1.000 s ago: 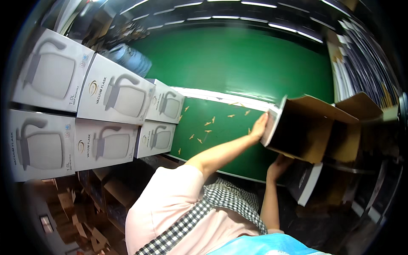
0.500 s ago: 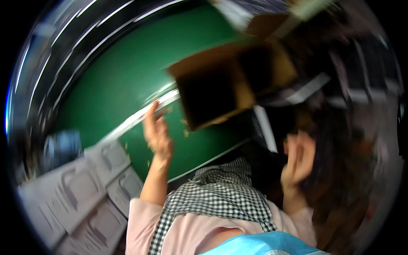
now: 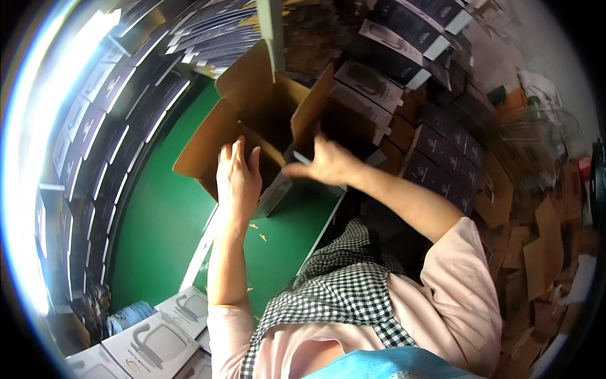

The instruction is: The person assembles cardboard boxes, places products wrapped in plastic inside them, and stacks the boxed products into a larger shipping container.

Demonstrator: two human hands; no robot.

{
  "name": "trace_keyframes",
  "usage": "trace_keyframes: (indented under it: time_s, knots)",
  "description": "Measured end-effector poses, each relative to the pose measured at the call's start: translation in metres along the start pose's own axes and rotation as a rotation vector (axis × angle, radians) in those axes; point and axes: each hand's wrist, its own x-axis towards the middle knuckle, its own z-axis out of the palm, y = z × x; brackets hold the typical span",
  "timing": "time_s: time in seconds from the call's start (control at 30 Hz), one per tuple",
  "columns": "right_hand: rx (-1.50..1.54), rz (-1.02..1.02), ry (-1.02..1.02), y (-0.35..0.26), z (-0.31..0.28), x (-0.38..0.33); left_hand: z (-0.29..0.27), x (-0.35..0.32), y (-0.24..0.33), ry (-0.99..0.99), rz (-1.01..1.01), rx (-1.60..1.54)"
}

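An open brown cardboard carton (image 3: 230, 88) stands on the green table (image 3: 161, 183), its flaps raised and its inside in shadow. My left hand (image 3: 238, 180) is at the carton's near left side, fingers stretched up over the edge, palm down, gripping nothing that I can see. At the near right corner, beside a raised flap (image 3: 310, 104), my right hand (image 3: 331, 163) has its thumb and forefinger spread wide. A thin pale strip lies by that thumb; its kind I cannot make out. Whether the right fingers touch the flap is unclear.
White printed boxes (image 3: 151, 346) are stacked at the near left. Dark boxes (image 3: 104, 142) line the far left, and more (image 3: 435, 155) stand at the right. A pale post (image 3: 270, 38) rises behind the carton. Loose cardboard (image 3: 536, 246) is heaped at the far right.
Both my hands were apart from the carton; now they are at its near side. My right hand has come in leftward. The view has swung round, and the carton appears farther left.
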Motion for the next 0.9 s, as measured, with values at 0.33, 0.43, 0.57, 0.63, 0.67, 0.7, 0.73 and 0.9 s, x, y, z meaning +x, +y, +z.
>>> trace_keyframes:
  time_s: [0.33,0.43,0.57,0.63,0.67,0.7,0.73,0.9]
  knots:
    - [-0.158,-0.086,-0.073,0.02,-0.159,-0.153,0.035,0.023,0.064,-0.142,0.158,-0.054]
    - [-0.036,-0.176,0.348,0.055,-0.209,-0.208,0.066,0.034,0.087,-0.224,0.277,0.294]
    - [-0.102,-0.253,0.657,0.145,-0.207,-0.181,0.128,0.065,0.1,-0.407,0.039,0.533]
    - [-0.136,-0.27,0.843,0.204,-0.197,-0.126,0.144,0.077,0.105,-0.428,-0.021,0.468]
    - [-0.055,-0.311,0.897,0.232,-0.187,-0.096,0.155,0.083,0.096,-0.452,-0.09,0.492]
    - [-0.037,-0.247,0.891,0.255,-0.178,-0.072,0.164,0.083,0.086,-0.455,-0.102,0.511]
    - [-0.169,-0.26,0.851,0.289,-0.164,-0.044,0.172,0.078,0.073,-0.461,-0.121,0.528]
    - [0.111,-0.479,1.024,0.339,-0.14,0.047,0.172,0.059,0.096,-0.306,-0.101,0.357]
